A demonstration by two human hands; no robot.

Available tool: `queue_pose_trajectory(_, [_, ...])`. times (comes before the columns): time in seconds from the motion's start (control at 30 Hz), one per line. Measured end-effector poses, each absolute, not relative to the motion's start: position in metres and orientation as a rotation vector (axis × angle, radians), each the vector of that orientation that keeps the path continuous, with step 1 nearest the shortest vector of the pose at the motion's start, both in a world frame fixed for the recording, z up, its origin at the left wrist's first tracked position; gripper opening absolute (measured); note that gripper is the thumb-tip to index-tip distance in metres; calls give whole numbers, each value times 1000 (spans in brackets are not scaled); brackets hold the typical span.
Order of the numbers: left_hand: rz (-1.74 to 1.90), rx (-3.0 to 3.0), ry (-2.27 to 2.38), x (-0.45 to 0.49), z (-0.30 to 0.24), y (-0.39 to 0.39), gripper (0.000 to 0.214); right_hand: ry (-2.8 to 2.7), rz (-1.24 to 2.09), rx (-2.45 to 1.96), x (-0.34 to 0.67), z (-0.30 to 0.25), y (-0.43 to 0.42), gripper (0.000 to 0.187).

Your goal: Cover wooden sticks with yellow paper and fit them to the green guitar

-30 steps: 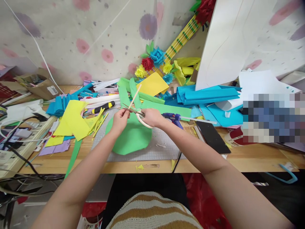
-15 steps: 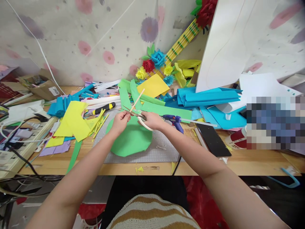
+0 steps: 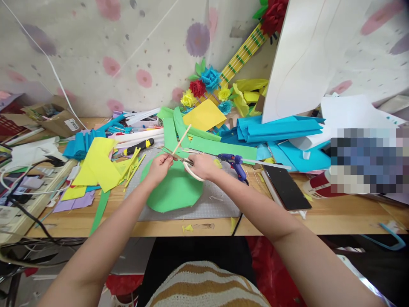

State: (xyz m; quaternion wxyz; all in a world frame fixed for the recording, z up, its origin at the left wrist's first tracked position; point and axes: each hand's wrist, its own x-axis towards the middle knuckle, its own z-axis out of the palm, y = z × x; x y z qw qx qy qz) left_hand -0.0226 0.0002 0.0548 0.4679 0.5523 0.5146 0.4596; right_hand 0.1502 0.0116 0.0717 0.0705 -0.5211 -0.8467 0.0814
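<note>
My left hand [image 3: 159,167] pinches the lower end of a thin wooden stick [image 3: 182,138] that slants up and to the right. My right hand [image 3: 202,165] is closed round the white handles of a pair of scissors [image 3: 179,157], whose blades point left and meet the stick just above my left fingers. Both hands hover over a round green paper piece [image 3: 174,192] lying on a grey cutting mat [image 3: 220,202].
A blue glue gun [image 3: 234,162] and a black phone [image 3: 286,187] lie right of my hands. Yellow paper [image 3: 99,164], a yellow-black knife [image 3: 137,146], blue crepe paper [image 3: 277,128], paper flowers [image 3: 204,83] and a white board [image 3: 306,55] crowd the wooden table [image 3: 335,217].
The hands stay together over the green paper with only slight shifts. The scissor blades have closed a little on the stick.
</note>
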Motion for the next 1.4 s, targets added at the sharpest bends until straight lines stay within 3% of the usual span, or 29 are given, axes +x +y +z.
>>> queue_pose_trajectory(0.2, [1123, 1423, 1360, -22, 58, -3, 25, -2565, 234, -1583, 151, 67, 14, 38])
queue_pose_trajectory(0.4, [1227, 1461, 1353, -21, 53, -4, 15, -2577, 245, -1525, 156, 69, 16, 37])
queue_pose_trajectory(0.6, [1164, 1614, 1331, -24, 49, -3, 28, -2542, 284, -1450, 159, 65, 21, 34])
queue_pose_trajectory(1.4, [1219, 1739, 1404, -21, 54, -6, 25, -2536, 213, -1513, 152, 66, 19, 38])
